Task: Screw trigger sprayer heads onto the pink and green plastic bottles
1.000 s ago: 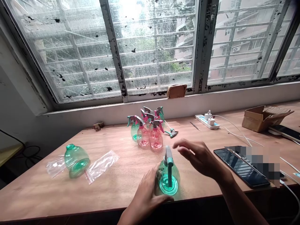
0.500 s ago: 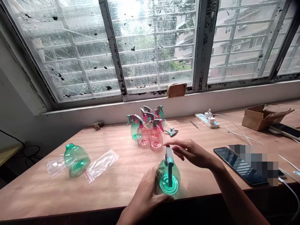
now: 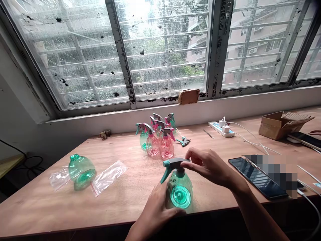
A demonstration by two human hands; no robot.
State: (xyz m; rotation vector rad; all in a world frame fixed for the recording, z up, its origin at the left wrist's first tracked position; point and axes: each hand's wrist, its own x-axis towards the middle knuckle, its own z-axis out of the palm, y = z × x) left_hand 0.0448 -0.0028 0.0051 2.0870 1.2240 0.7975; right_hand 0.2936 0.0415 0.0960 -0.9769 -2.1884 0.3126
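Note:
A clear green spray bottle (image 3: 181,190) stands upright near the table's front edge, with a grey and teal trigger head (image 3: 174,163) on its neck. Wrapped round the bottle's left side and front is my left hand (image 3: 157,204). My right hand (image 3: 204,164) pinches the right, rear end of the trigger head between thumb and fingers. The head's nozzle and lever point left. Further back stands a group of pink and green spray bottles (image 3: 160,144). A loose trigger head (image 3: 184,141) with its tube lies beside them.
At left a headless green bottle (image 3: 81,170) rests tilted near a clear plastic bag (image 3: 109,177). To the right lie a phone (image 3: 258,177), a power strip (image 3: 222,130) with cables and an open cardboard box (image 3: 282,125). Part of another person's hand (image 3: 316,133) shows at the right edge.
The trigger head has turned, its nozzle swinging from facing me to pointing left. My right hand has closed on its rear end. My left hand and the bottle stay in place.

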